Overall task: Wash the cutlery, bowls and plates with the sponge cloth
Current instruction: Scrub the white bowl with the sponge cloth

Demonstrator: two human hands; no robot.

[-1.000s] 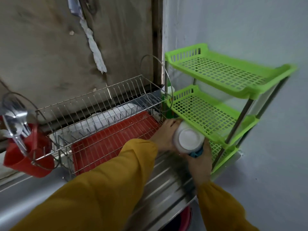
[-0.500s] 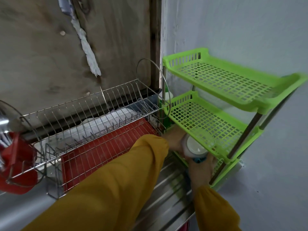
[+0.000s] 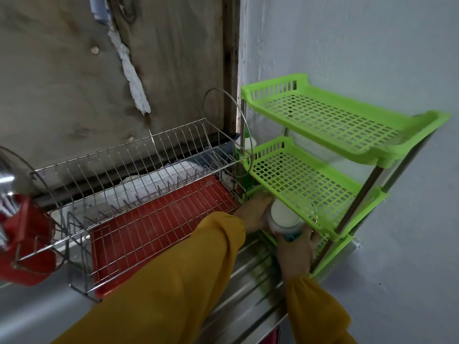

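Gripping a white-capped container (image 3: 284, 217) in both hands, left hand (image 3: 253, 216) at its side, right hand (image 3: 295, 249) beneath, under the green rack's (image 3: 367, 155) middle tier, best kept low and level, with cutlery (image 3: 6, 192) parked in the red holder (image 3: 27, 234) far left.

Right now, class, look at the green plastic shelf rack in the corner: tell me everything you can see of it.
The green shelf rack is bright plastic: three lattice trays with raised slotted rims, stacked on slim metal poles. It stands upright on the steel drainboard by the pale wall, beside the wire dish rack. The left hand and right hand hold a white container at its bottom tier, under the middle tray.
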